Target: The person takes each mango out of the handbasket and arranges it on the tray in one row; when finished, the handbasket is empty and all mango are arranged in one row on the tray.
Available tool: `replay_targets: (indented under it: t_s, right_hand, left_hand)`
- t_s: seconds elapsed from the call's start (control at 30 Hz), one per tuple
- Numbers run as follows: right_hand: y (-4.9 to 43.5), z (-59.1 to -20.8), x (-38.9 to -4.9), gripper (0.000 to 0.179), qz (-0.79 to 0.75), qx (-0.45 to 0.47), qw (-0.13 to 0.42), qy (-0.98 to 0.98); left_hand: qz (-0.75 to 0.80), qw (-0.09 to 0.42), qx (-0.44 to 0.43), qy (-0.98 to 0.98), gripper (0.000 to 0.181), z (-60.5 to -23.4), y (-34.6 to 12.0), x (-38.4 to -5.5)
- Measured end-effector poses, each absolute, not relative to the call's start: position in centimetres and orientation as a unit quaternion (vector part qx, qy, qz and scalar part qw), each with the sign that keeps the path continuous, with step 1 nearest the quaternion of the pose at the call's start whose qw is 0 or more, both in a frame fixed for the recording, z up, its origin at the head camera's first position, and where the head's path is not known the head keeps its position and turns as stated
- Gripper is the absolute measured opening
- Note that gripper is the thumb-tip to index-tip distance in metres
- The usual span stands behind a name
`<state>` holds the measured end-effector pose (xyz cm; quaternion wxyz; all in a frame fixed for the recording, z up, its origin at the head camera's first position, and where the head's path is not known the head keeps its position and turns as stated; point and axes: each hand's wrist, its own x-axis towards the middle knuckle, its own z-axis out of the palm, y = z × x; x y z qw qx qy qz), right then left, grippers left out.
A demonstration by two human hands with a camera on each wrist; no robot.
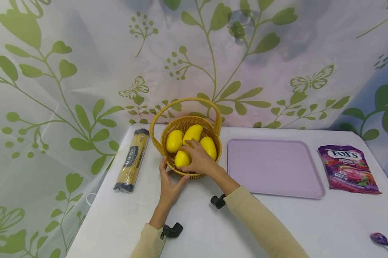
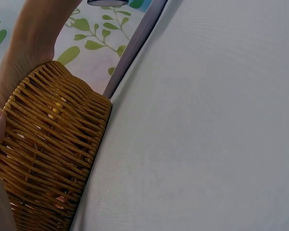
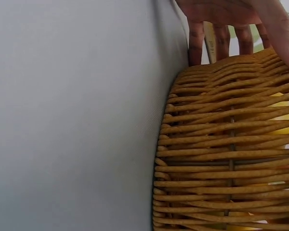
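Observation:
A wicker basket with a tall hoop handle stands on the table, holding several smooth yellow mangoes. My left hand grips the basket's front left side, thumb along the front and fingers round the left. In the right wrist view, the left fingers reach down past the weave. My right hand is inside the basket, its thumb and fingers round the front mango. From the left wrist view, the woven wall hides most of what the right hand does.
Left of the basket lies a spaghetti pack. On the right are a flat lilac tray and, beyond it, a purple candy bag. A purple spoon lies at the near right edge. A leaf-patterned curtain hangs behind the table.

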<state>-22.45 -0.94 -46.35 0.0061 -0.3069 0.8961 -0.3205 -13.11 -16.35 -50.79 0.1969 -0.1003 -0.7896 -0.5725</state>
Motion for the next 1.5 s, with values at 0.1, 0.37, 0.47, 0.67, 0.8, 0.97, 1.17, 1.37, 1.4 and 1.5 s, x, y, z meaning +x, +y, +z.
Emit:
replay_targets:
  t_s: [0.1, 0.37, 0.47, 0.67, 0.8, 0.97, 1.17, 1.37, 1.4, 1.5]
  right_hand:
    - [-0.4, -45.8, -22.4, 0.066, -0.321, -0.317, 0.013, 0.892]
    - [2.2, -43.3, -22.1, 0.065, -0.329, -0.342, -0.032, 0.880]
    - [3.4, -42.7, -21.8, 0.065, -0.326, -0.345, -0.041, 0.879]
    - [6.3, -42.5, -21.0, 0.066, -0.329, -0.350, -0.038, 0.877]
    - [8.6, -42.0, -20.4, 0.066, -0.325, -0.349, -0.046, 0.878]
    - [11.4, -41.2, -19.6, 0.066, -0.310, -0.338, -0.053, 0.887]
    - [14.4, -41.4, -19.4, 0.065, -0.299, -0.333, -0.048, 0.893]
    - [16.8, -43.4, -20.7, 0.064, -0.296, -0.312, -0.017, 0.902]
    - [17.1, -43.8, -20.9, 0.064, -0.294, -0.307, -0.007, 0.905]
    - [17.7, -44.8, -21.4, 0.064, -0.290, -0.298, 0.016, 0.909]
  left_hand:
    - [-0.569, 0.204, -0.106, -0.790, 0.097, -50.8, -16.3, -13.1]
    - [-0.561, 0.212, -0.115, -0.792, 0.096, -50.7, -16.2, -13.0]
    - [-0.557, 0.210, -0.115, -0.795, 0.097, -50.7, -16.3, -13.1]
    - [-0.559, 0.212, -0.123, -0.792, 0.098, -50.7, -16.3, -13.2]
    - [-0.560, 0.207, -0.120, -0.793, 0.098, -50.7, -16.3, -13.2]
    - [-0.564, 0.205, -0.118, -0.791, 0.098, -50.7, -16.2, -13.2]
    - [-0.566, 0.209, -0.120, -0.788, 0.098, -50.7, -16.3, -13.2]
    - [-0.565, 0.209, -0.115, -0.790, 0.097, -50.7, -16.3, -13.1]
    - [-0.567, 0.208, -0.115, -0.789, 0.097, -50.7, -16.3, -13.1]
    - [-0.570, 0.208, -0.114, -0.787, 0.097, -50.7, -16.2, -13.0]
